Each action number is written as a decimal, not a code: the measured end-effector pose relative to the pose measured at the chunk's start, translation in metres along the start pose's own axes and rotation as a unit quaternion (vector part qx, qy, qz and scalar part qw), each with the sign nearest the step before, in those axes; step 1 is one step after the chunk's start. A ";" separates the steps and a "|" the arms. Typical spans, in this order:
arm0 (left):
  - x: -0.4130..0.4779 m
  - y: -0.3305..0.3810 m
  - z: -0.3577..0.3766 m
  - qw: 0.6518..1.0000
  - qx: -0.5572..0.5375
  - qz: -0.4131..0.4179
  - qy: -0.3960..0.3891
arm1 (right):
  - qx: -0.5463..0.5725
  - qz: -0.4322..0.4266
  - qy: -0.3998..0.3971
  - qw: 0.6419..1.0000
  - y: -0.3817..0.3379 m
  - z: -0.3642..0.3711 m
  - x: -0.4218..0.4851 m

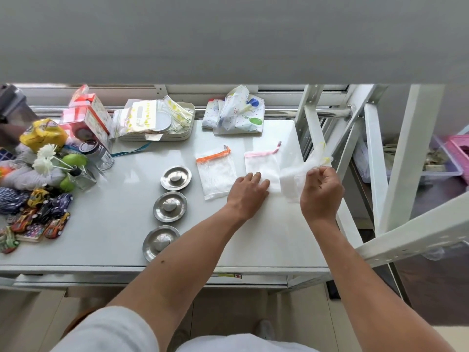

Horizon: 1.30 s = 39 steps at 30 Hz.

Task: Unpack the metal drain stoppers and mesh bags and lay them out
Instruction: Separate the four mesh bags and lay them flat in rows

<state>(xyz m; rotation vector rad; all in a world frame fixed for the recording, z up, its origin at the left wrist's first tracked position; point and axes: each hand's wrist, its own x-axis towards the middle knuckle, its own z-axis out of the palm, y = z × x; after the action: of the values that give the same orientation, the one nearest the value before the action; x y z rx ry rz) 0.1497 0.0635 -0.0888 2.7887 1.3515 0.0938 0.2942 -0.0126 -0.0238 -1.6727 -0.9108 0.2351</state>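
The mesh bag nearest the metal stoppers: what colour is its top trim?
Orange, on the mesh bag; head view.

No text can be read here: the red and white box (88, 115) carries print too small to make out, the packet on the tray (144, 117) has a blurred label, and the jar (101, 154) shows only a barcode

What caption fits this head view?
Left hand flattens pink-trimmed mesh bag; right hand lifts a third.
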 end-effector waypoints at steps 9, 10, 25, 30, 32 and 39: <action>-0.008 -0.021 -0.008 0.999 -0.008 -0.041 -0.011 | -0.004 0.001 -0.007 1.000 -0.001 0.002 -0.001; -0.015 -0.024 -0.010 0.997 -0.002 -0.079 -0.022 | -0.004 0.001 -0.007 1.000 -0.002 0.002 0.000; -0.028 -0.062 -0.015 0.974 -0.053 -0.174 -0.137 | 0.008 -0.022 -0.028 0.999 -0.008 0.011 -0.015; -0.022 -0.079 -0.017 0.981 -0.055 -0.126 -0.138 | -0.008 -0.044 -0.027 0.999 -0.002 0.009 -0.019; -0.023 -0.083 -0.017 0.982 -0.051 -0.122 -0.137 | -0.011 -0.045 -0.032 0.998 -0.002 0.009 -0.021; -0.053 -0.047 -0.022 0.955 -0.228 -0.173 0.072 | -0.100 -0.167 -0.109 0.975 -0.016 0.008 -0.033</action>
<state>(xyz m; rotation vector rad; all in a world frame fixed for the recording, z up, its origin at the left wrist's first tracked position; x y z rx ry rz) 0.0788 0.0516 -0.0715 2.1736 1.5853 0.5310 0.2603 -0.0280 -0.0222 -1.6645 -1.4030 0.0998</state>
